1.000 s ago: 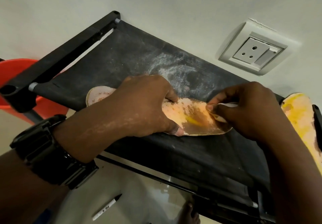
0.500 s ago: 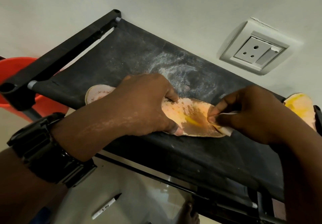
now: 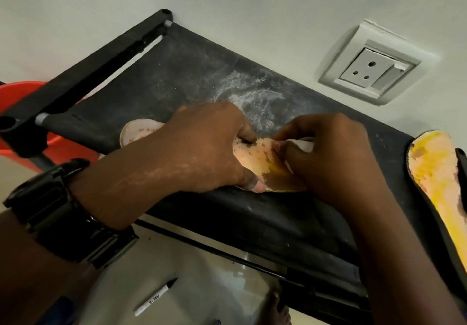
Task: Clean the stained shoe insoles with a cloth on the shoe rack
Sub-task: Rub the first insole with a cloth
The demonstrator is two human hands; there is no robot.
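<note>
Ok so here's what we can make out. The stained insole [image 3: 262, 163] lies flat on the black fabric top shelf of the shoe rack [image 3: 177, 77], but the hands bury most of it. We only get the pale rounded heel end poking out on the left and an orange-brown, yellow-smudged patch in the gap between the hands.

The left hand [image 3: 207, 148] lies palm-down over the middle of the insole, fingers pressing on top and the thumb tip down at the near edge. The right hand [image 3: 333, 158] has its fingers curled in, pinching a small white cloth [image 3: 304, 145] against the stained part. Just a corner of the cloth shows, so we can't tell how it's folded.

A second insole [image 3: 434, 173], yellow-stained, sits off at the right end, well apart from the first. The frame edge cuts it off, and we can't tell if it's on the shelf itself or on something dark beside it.

Other bits:
- a whitish powdery smear [image 3: 257, 97] on the fabric just behind the hands
- a black watch [image 3: 63, 213] on the left wrist
- a red bucket [image 3: 15, 92], half hidden behind the rack frame
- a marker [image 3: 156, 297] on the floor with lettering we can't really read
- a wall socket [image 3: 371, 72] above the shelf
</note>
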